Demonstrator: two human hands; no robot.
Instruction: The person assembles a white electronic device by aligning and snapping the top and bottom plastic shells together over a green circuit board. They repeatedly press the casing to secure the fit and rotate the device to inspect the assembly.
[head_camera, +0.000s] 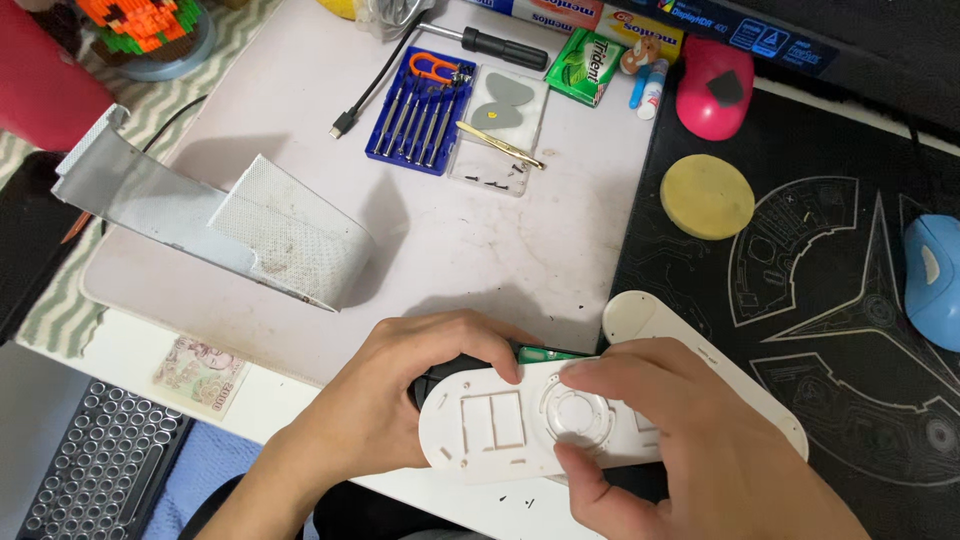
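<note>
Both my hands hold a white plastic remote-control shell (505, 425) with two square openings and a round ring opening. My left hand (400, 395) grips its left end from behind, fingers curled over the top edge. My right hand (680, 440) pinches its right part, thumb below the ring and fingers above. A green circuit board (548, 353) and a black part (440, 375) peek out behind the shell. A second long white shell half (650, 320) lies just beyond my right hand.
A blue precision screwdriver set (418, 115), clear tray with gold tweezers (500, 145), black cable (375, 90), perforated white metal cover (240, 225), yellow disc (707, 196), pink object (715, 88), blue mouse (932, 280), banknote (200, 375), keyboard (95, 465), black desk mat (850, 330).
</note>
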